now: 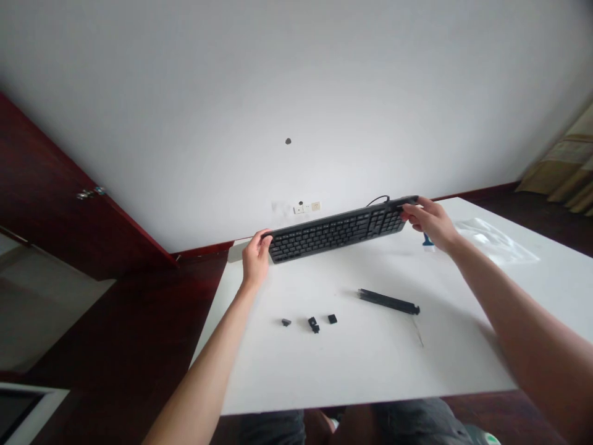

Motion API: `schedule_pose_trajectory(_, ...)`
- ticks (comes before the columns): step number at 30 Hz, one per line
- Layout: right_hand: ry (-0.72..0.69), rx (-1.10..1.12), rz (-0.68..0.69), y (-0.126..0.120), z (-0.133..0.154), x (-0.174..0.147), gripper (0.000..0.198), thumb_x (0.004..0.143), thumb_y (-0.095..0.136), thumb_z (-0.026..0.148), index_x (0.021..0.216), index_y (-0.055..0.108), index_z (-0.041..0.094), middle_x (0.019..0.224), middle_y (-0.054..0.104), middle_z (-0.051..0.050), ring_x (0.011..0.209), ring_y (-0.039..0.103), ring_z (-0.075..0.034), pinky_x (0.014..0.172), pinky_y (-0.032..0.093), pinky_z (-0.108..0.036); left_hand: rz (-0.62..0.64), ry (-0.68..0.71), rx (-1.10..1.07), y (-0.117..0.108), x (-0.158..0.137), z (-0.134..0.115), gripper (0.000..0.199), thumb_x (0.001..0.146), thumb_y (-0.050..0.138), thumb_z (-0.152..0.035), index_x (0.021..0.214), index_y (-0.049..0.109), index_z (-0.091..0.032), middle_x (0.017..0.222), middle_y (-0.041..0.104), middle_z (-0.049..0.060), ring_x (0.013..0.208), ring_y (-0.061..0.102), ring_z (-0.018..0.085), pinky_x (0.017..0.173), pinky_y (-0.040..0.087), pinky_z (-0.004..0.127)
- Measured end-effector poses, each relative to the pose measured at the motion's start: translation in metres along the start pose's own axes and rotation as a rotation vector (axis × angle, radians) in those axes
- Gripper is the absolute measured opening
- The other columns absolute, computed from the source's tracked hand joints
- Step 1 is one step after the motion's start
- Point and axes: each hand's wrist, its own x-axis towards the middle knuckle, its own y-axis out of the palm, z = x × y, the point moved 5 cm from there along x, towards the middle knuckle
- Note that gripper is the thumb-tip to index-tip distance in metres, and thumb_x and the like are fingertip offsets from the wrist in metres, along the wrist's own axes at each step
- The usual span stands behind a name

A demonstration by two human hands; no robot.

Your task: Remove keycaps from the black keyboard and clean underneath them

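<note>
A black computer keyboard (336,232) is held up above the white table, its key side facing me and its right end higher than its left. My left hand (256,256) grips the left end, thumb at the front. Round the upper right end my right hand (430,220) is closed, thumb over the face. A dark cable (378,200) loops behind the top edge. Below the keyboard lie several small black keycaps (314,324) and a long black tool (388,301) with a thin metal piece (418,332) by its right end.
The white table (352,371) reaches toward the wall. A clear plastic bag (495,240) lies at its right, and a blue-and-white item (428,243) is partly behind my right hand. Wall sockets (307,208) are beyond the table. A dark red door (60,191) stands at the left.
</note>
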Motion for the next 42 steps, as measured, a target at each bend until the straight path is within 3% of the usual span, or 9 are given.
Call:
schedule_pose_trajectory(5,-0.181,-0.55,-0.149,-0.018,0.027,-0.002,0.022,0.096,0.07,0.042,0.093,0.072,0.02,0.069,0.069,-0.005,0.067,0.057,-0.019,0.058,0.036,-0.029,-0.044,-0.083,-0.167,-0.003,0.002,-0.011,0.047,0.105,0.051,-0.062,0.112,0.07,-0.02,0.11,0.077,0.008,0.106,0.072,0.023,0.091,0.059,0.03)
schedule_pose_trajectory(13,0.016,-1.012,-0.102,-0.025,0.027,0.008,0.032,0.099,0.063,0.048,0.092,0.079,0.022,0.069,0.072,-0.008,0.076,0.063,-0.027,0.073,0.043,-0.038,0.14,-0.39,-0.32,0.028,-0.015,0.017,0.047,0.099,0.059,-0.067,0.095,0.062,-0.02,0.086,0.071,0.004,0.073,0.066,0.017,0.061,0.053,0.026)
schedule_pose_trajectory(21,0.208,-1.251,0.056,-0.042,-0.014,0.031,0.054,0.092,0.064,0.07,0.064,0.068,0.024,0.08,0.075,-0.013,0.074,0.063,-0.03,0.081,0.049,-0.046,0.479,-0.269,0.376,0.031,-0.019,0.02,0.048,0.108,0.042,-0.052,0.072,0.054,-0.024,0.072,0.067,0.007,0.073,0.066,0.025,0.071,0.047,0.034)
schedule_pose_trajectory(26,0.349,-1.33,0.229,-0.04,-0.032,0.032,0.053,0.095,0.063,0.065,0.069,0.071,0.02,0.095,0.078,-0.017,0.084,0.07,-0.032,0.085,0.051,-0.044,0.561,-0.275,0.5,0.035,-0.028,0.005,0.045,0.108,0.042,-0.044,0.073,0.059,-0.023,0.083,0.075,0.012,0.088,0.072,0.031,0.082,0.048,0.038)
schedule_pose_trajectory(29,0.313,-1.327,0.16,-0.038,-0.024,0.023,0.049,0.096,0.062,0.063,0.102,0.08,0.018,0.116,0.078,-0.018,0.1,0.069,-0.035,0.087,0.048,-0.043,0.577,-0.19,0.564,0.038,-0.032,-0.003,0.044,0.109,0.042,-0.044,0.077,0.063,-0.022,0.095,0.077,0.014,0.099,0.072,0.031,0.088,0.049,0.039)
schedule_pose_trajectory(32,0.126,-1.265,-0.062,-0.034,0.003,0.009,0.061,0.097,0.063,0.057,0.142,0.066,0.016,0.117,0.077,-0.019,0.106,0.066,-0.035,0.088,0.045,-0.043,0.575,-0.148,0.565,0.037,-0.031,-0.003,0.035,0.109,0.046,-0.042,0.095,0.071,-0.022,0.097,0.078,0.01,0.095,0.072,0.029,0.088,0.051,0.038)
schedule_pose_trajectory(36,-0.235,-0.826,-0.266,-0.005,0.046,-0.022,0.043,0.091,0.069,0.04,0.13,0.073,0.022,0.076,0.067,-0.003,0.074,0.058,-0.022,0.078,0.043,-0.037,0.415,0.037,0.386,0.033,-0.024,-0.017,0.023,0.104,0.058,-0.033,0.121,0.072,-0.023,0.113,0.076,0.008,0.103,0.068,0.025,0.097,0.052,0.038)
schedule_pose_trajectory(39,-0.391,-0.328,-0.064,0.041,0.06,-0.052,0.026,0.089,0.067,0.038,0.106,0.077,0.022,0.055,0.04,0.006,0.056,0.035,-0.016,0.061,0.032,-0.032,0.41,0.139,0.15,0.039,-0.03,-0.039,0.035,0.105,0.06,-0.039,0.137,0.065,-0.025,0.119,0.075,0.007,0.105,0.068,0.021,0.097,0.054,0.037)
schedule_pose_trajectory(42,-0.421,-0.057,0.359,0.103,0.062,-0.093,0.019,0.089,0.064,0.035,0.092,0.076,0.021,0.071,0.06,0.0,0.063,0.043,-0.015,0.061,0.032,-0.03,0.482,0.243,0.088,0.049,-0.044,-0.066,0.053,0.105,0.063,-0.044,0.154,0.053,-0.028,0.129,0.073,0.008,0.121,0.063,0.024,0.108,0.051,0.041)
